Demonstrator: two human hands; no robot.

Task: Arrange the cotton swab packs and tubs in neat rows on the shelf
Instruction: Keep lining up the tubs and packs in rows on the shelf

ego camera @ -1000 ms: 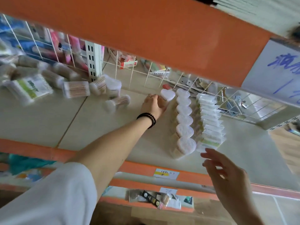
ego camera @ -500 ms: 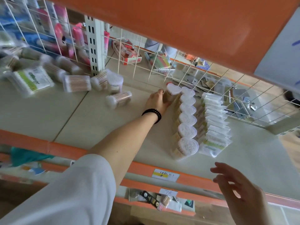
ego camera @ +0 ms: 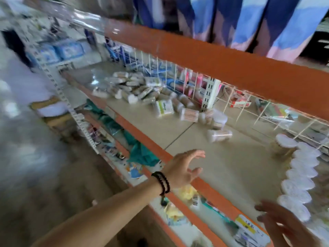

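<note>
A row of heart-lidded cotton swab tubs [ego camera: 300, 177] runs along the right of the beige shelf [ego camera: 222, 157], and one more heart tub [ego camera: 284, 145] stands at its far end. Round swab tubs lie toppled on the shelf, one [ego camera: 219, 135] near the middle, and a loose pile of tubs and packs [ego camera: 142, 91] lies further left. My left hand [ego camera: 183, 168] hovers over the shelf's front edge with fingers spread, holding nothing. My right hand [ego camera: 284, 227] is low at the right, fingers straight, empty, just in front of the nearest heart tub.
An orange rail [ego camera: 147, 139] edges the shelf front, and an orange upper shelf edge [ego camera: 231, 63] hangs overhead. A white wire grid [ego camera: 178, 75] backs the shelf. A lower shelf holds green cloth [ego camera: 140, 154] and small goods. The picture is motion-blurred.
My left hand has let go of the heart tub at the row's far end and drawn back to the shelf's front edge. The view has swung left, showing the pile.
</note>
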